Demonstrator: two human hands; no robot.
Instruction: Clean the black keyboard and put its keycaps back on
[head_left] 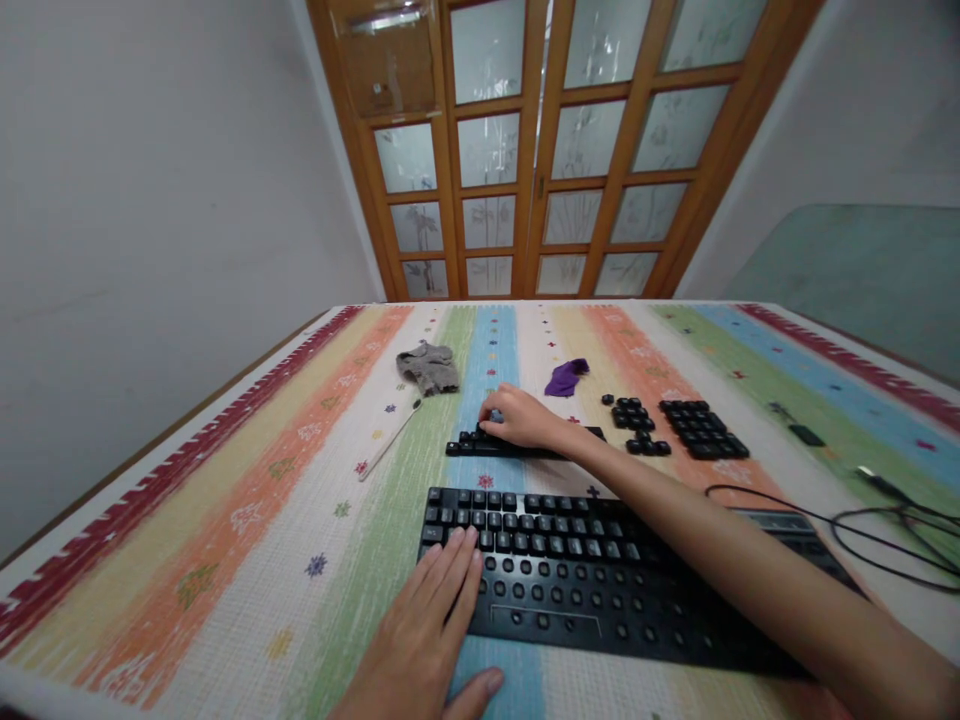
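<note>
A black keyboard (555,595) lies in front of me. Its upper rows have keycaps, while bare switch stems show in the lower rows. My left hand (431,610) rests flat, fingers stretched out, on the keyboard's left end. Beyond it, my right hand (517,415) reaches across to rows of loose black keycaps (469,445). Its thumb and fingers are pinched together at a keycap there, partly hidden by the fingers. My right forearm covers part of the keyboard's right half.
More loose keycaps (701,430) lie grouped at the right. A toothbrush (390,440), a grey cloth (429,368) and a purple cloth (567,378) lie farther back. A black cable (847,525) and a small black object (807,434) are on the striped tablecloth (247,520).
</note>
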